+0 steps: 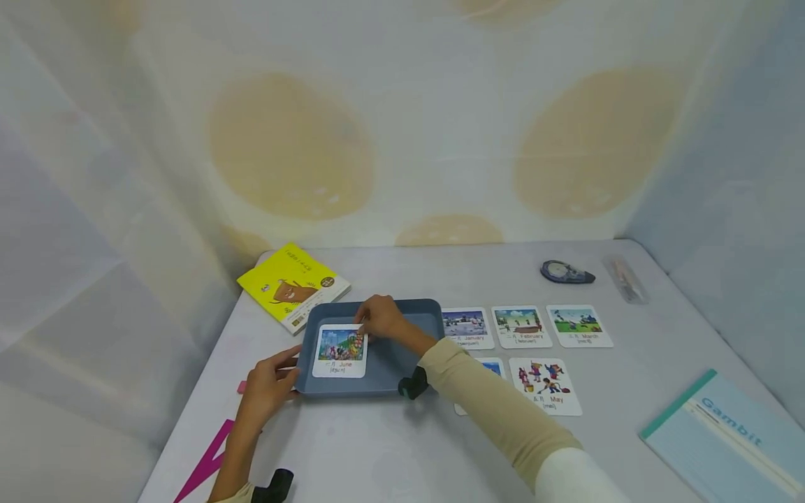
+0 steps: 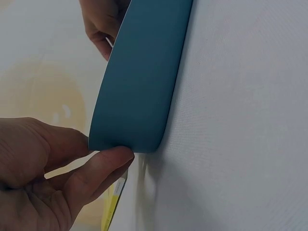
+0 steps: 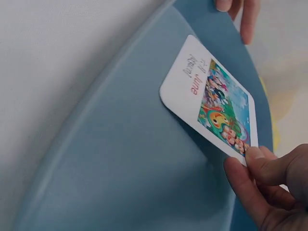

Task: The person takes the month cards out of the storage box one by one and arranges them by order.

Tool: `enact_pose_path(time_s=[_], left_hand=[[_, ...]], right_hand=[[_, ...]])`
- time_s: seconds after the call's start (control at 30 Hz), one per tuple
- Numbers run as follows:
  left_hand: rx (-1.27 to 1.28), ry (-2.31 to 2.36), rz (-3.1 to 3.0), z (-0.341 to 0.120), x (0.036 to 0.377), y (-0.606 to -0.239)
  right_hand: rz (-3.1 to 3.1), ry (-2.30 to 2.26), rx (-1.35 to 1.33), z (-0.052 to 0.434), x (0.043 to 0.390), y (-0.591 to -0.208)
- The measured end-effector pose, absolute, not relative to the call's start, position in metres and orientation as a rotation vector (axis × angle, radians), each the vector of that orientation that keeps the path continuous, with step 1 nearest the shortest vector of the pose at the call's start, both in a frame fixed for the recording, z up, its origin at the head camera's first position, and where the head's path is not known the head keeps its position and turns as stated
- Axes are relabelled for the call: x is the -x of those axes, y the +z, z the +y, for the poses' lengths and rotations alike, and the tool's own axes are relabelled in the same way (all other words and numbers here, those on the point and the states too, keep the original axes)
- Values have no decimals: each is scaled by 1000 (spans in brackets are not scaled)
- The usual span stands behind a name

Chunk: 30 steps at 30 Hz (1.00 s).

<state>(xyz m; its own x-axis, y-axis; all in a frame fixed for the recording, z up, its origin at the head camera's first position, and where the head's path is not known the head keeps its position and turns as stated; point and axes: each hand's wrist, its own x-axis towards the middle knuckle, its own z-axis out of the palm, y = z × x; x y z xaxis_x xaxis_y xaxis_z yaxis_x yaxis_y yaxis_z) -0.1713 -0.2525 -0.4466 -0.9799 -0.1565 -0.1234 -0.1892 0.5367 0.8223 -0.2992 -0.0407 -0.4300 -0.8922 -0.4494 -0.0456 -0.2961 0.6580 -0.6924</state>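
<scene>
A blue-grey tray (image 1: 402, 363) lies on the table in front of me. Inside it is a picture card marked June (image 1: 340, 351). My right hand (image 1: 367, 334) pinches that card's far right corner between thumb and fingers; the right wrist view shows the fingertips (image 3: 255, 168) on the edge of the June card (image 3: 211, 98), which is lifted a little off the tray floor (image 3: 120, 159). My left hand (image 1: 291, 370) grips the tray's near left corner, and the thumb (image 2: 98, 171) presses against the outside of the tray wall (image 2: 144, 72).
Right of the tray lie cards January (image 1: 465, 327), February (image 1: 520, 326), March (image 1: 578, 325) and May (image 1: 544, 385); another card (image 1: 492, 366) is half hidden by my forearm. A yellow book (image 1: 293, 286), a correction tape (image 1: 566, 272), a blue notebook (image 1: 723, 436) and a pink strip (image 1: 210, 461) lie around.
</scene>
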Motion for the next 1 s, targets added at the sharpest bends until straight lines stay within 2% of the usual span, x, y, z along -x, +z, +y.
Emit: enact_pose_path(time_s=[0.23, 0.4, 0.63, 1.0], left_hand=[[273, 1439, 2729, -250, 173, -450], [237, 1434, 2722, -251, 171, -451], [194, 1396, 2762, -256, 173, -445], [197, 1389, 2750, -256, 171, -445]], right_hand=[[2549, -1143, 607, -15, 298, -418], [2536, -1183, 656, 25, 293, -396], [2603, -1283, 552, 125, 284, -371], [2720, -1192, 163, 283, 254, -378]])
